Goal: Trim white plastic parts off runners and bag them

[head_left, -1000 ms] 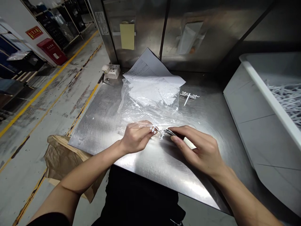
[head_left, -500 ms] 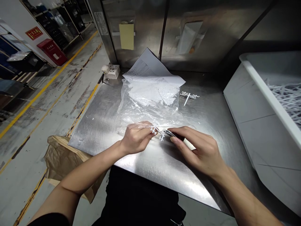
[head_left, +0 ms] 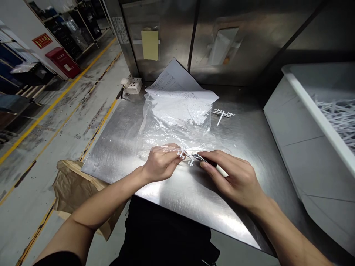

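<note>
My left hand pinches a small white branched plastic piece over the front part of the steel table. My right hand is closed round a metal cutting tool, whose tip lies beside the white piece. Whether the tip touches the piece is too small to tell. Behind my hands lies a clear plastic bag with small white parts inside, and a printed sheet rests at its back edge. Another white branched piece lies to the right of the bag.
A large pale bin holding many white strips stands at the right. A white power socket sits at the table's back left corner. An open brown bag is beside the table's left edge.
My right hand and the tool have shifted very slightly, with the tool's handles looking a little closer together. My left hand keeps its place.
</note>
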### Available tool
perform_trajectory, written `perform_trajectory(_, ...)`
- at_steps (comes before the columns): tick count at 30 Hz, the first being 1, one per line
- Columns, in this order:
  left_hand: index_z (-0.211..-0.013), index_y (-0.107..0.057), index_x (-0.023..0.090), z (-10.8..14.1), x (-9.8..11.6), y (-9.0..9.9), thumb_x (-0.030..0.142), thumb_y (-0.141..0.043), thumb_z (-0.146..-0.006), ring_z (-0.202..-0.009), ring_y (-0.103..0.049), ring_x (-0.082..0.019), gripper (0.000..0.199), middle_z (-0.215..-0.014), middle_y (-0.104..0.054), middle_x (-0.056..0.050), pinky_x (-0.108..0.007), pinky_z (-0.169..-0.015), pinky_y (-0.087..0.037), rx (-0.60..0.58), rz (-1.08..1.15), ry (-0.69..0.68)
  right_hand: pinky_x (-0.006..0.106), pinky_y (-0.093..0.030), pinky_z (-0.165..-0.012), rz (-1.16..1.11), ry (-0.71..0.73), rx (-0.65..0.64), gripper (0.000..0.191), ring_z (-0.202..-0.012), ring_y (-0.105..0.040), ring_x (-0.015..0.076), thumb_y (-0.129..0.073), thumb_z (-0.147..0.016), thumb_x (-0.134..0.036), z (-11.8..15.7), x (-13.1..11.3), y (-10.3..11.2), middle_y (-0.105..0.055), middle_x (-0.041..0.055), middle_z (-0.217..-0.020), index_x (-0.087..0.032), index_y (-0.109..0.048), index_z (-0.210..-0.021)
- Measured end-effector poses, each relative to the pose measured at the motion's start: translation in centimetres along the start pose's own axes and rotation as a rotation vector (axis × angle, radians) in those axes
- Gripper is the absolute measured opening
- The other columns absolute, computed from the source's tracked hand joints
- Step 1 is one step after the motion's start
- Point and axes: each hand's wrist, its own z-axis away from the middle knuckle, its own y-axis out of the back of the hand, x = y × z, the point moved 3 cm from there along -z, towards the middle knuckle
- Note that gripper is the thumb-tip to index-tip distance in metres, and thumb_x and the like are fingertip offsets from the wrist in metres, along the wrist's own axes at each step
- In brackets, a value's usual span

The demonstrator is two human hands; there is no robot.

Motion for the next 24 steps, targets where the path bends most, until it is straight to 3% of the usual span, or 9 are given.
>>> perform_trajectory(8, -0.113, -0.075, 0.016, 0.13, -0.09, 0.01, 0.008, -0.063, -0.106, -0.094, -0.085, -0.024, 0.017, -0.097, -0.085, -0.008, -0.034, -0.078, -0.070, 0.004, -0.081, -0.050, 0.037, -0.065, -0.076, 0.027, -0.005, -0.014, 0.027, -0.088, -0.081, 0.0242, -0.069, -0.109, -0.014, -0.09, -0.02, 0.16, -0.083, 0.0076, -0.104, -0.025, -0.073, -0.133)
perform_trajectory(18, -0.119, -0.076, 0.020, 0.07, -0.01, 0.26, 0.006, -0.059, -0.105, -0.100, -0.086, -0.023, 0.026, -0.103, -0.085, -0.006, -0.032, -0.080, -0.070, 0.010, -0.194, -0.131, 0.037, -0.066, -0.082, -0.131, -0.172, -0.048, 0.018, -0.100, -0.083, 0.0248, -0.069, -0.112, -0.023, 0.07, 0.89, 0.24, -0.085, 0.0058, -0.115, -0.028, -0.076, -0.128)
perform_trajectory(24, -0.114, -0.077, 0.018, 0.12, -0.29, 0.17, 0.010, -0.063, -0.107, -0.099, -0.086, -0.022, 0.017, -0.098, -0.085, -0.006, -0.033, -0.080, -0.071, 0.023, -0.103, -0.073, 0.039, -0.066, -0.081, -0.088, -0.063, -0.012, 0.027, -0.096, -0.082, 0.0249, -0.073, -0.108, -0.017, -0.01, 0.66, 0.10, -0.083, 0.0075, -0.111, -0.027, -0.074, -0.133)
